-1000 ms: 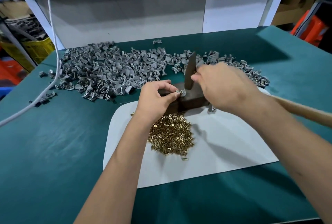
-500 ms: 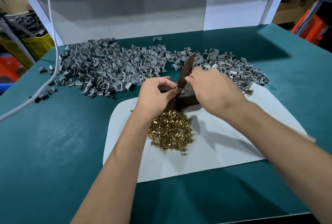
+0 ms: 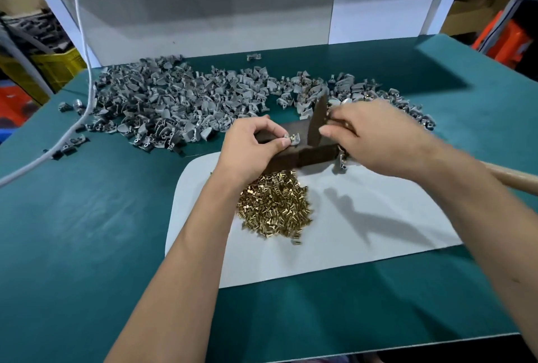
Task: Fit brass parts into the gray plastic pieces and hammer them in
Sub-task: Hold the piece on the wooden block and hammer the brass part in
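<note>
The left hand [image 3: 252, 149] pinches a small gray plastic piece [image 3: 293, 139] between thumb and fingertips, holding it on top of a dark block [image 3: 302, 156] that sits at the far edge of a white mat [image 3: 364, 234]. A glint of brass shows at the top of the piece. The right hand [image 3: 375, 137] is curled round a hammer: its dark metal head [image 3: 318, 121] stands nearly upright just right of the held piece, its lower end close to the block, and its wooden handle [image 3: 512, 177] juts out past the forearm toward the right edge of the view. Whether the head touches the piece cannot be told.

Just below the left wrist, a heap of brass parts [image 3: 275, 208] lies on the mat. One more gray piece [image 3: 340, 163] rests against the right end of the block. Beyond the block, a wide scatter of gray plastic pieces [image 3: 174, 103] spreads across the green tabletop [image 3: 87, 231], reaching from the left side to behind the right hand.

A white cable [image 3: 84, 51] drops from above at the left and trails over the table edge. A white panel [image 3: 203, 10] backs the table. To the left stands a yellow crate [image 3: 55, 67] holding gray items; to the far right an orange object [image 3: 506, 39] shows, too blurred to name.
</note>
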Motion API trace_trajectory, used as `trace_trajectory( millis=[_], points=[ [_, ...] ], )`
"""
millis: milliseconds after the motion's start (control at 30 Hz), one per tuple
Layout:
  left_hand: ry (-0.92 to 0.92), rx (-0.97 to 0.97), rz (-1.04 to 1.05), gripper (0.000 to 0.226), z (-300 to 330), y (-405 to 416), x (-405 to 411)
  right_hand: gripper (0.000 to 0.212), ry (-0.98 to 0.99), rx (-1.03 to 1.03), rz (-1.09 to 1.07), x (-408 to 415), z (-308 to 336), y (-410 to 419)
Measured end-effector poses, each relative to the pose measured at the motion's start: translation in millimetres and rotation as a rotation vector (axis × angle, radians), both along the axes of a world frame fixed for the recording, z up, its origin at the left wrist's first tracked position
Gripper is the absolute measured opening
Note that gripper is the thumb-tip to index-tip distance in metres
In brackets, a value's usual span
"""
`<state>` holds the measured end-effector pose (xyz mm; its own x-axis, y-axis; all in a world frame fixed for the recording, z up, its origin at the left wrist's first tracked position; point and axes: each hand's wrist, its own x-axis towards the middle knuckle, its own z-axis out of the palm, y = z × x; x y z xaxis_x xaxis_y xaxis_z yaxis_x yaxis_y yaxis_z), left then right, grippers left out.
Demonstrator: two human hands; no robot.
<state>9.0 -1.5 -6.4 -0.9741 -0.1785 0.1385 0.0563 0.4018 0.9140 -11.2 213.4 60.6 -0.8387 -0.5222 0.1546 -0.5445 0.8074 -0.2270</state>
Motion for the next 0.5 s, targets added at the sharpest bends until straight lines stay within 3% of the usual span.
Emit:
trace_trajectory(
  millis=[100, 167, 267, 367, 500],
  points=[
    [-0.008, 0.039, -0.046, 0.017, 2.5, 1.3, 0.8, 0.021, -0.21, 0.025, 0.09, 10.5, 0.0, 18.8],
    [-0.019, 0.062, -0.058, 0.021, 4.7, 3.9, 1.4, 0.014, -0.2, 0.113, 0.083, 14.6, -9.8, 21.8],
    [-0.016, 0.044, -0.013, 0.024, 7.3, 8.4, 3.8, 0.024, -0.143, 0.16, 0.022, 18.5, -23.0, 17.1],
    [-0.018, 0.028, 0.017, 0.023, 9.0, 10.9, 5.8, 0.032, -0.175, 0.167, -0.05, 16.7, -25.2, 18.8],
    [-0.027, 0.024, 0.013, 0.019, 10.6, 12.4, 5.8, 0.023, -0.183, 0.12, -0.045, 12.2, -20.2, 22.9]
  ],
)
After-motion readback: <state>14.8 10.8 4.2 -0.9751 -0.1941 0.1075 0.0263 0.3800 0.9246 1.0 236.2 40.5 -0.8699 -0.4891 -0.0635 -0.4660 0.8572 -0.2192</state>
